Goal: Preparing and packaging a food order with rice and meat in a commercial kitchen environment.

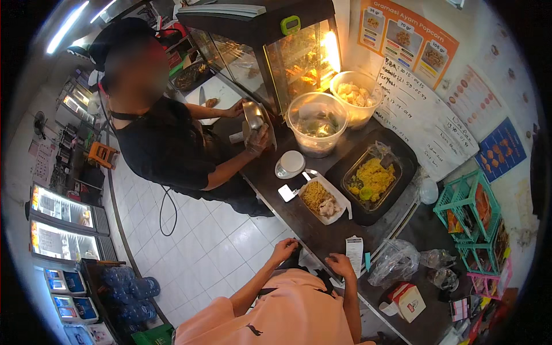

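My left hand (285, 250) is at the counter's front edge with nothing seen in it, its fingers loosely curled. My right hand (340, 264) rests on the edge of the dark counter (308, 235), beside a printed paper slip (354, 254); whether its fingers are closed is unclear. Beyond my hands an open paper food box (324, 199) holds noodles and pale shredded meat. Behind it, a metal tray of yellow rice (374, 174) with a small green cup sits in a black holder. A small round white scale (290, 164) stands left of the tray.
A co-worker (161, 138) at the left holds a metal bowl (253, 115). Two clear plastic tubs (317, 123) stand by a lit glass warming cabinet (297, 60). At the right are a plastic bag (397, 261), a red and white box (407, 302) and green baskets (472, 215).
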Action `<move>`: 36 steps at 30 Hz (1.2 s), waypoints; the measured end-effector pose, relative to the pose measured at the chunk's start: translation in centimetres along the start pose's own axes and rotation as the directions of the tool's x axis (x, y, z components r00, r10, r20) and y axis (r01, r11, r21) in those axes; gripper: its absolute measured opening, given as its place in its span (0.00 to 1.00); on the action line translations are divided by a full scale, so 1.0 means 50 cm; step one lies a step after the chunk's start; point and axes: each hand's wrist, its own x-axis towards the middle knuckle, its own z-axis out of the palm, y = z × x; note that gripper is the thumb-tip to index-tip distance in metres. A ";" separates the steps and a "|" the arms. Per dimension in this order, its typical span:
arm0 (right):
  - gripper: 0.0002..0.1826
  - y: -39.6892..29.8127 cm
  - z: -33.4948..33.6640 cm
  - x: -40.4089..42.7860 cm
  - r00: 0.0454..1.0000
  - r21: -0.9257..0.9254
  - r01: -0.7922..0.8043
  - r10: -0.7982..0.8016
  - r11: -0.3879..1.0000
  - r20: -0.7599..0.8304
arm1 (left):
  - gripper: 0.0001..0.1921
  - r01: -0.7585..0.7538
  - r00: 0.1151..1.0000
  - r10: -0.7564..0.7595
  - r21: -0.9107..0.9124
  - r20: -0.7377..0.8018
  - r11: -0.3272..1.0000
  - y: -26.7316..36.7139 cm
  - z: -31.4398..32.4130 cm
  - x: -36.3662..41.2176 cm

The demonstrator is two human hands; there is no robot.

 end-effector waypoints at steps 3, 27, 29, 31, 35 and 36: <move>0.29 -0.011 -0.005 -0.004 1.000 -0.012 -0.030 0.030 0.999 0.008 | 0.17 0.003 1.000 -0.004 0.027 0.026 1.000 0.005 -0.003 -0.001; 0.28 0.018 0.013 0.013 1.000 -0.049 -0.003 0.002 0.999 -0.029 | 0.15 0.010 1.000 -0.010 0.013 -0.002 1.000 0.016 -0.003 -0.008; 0.28 0.011 0.009 0.010 1.000 -0.040 -0.008 0.006 0.999 -0.028 | 0.15 0.025 1.000 -0.025 0.023 -0.004 0.999 0.019 -0.003 -0.008; 0.28 0.011 0.009 0.010 1.000 -0.031 -0.012 0.011 0.999 -0.029 | 0.15 0.024 1.000 -0.025 -0.013 -0.006 1.000 0.019 -0.002 -0.008; 0.28 0.011 0.007 0.010 0.999 -0.041 0.007 -0.008 0.999 -0.039 | 0.15 0.023 1.000 -0.023 -0.002 -0.006 1.000 0.016 -0.003 -0.005; 0.28 0.015 0.007 0.011 1.000 -0.028 -0.001 0.001 1.000 -0.029 | 0.15 0.023 1.000 -0.023 0.008 -0.001 1.000 0.016 -0.003 -0.004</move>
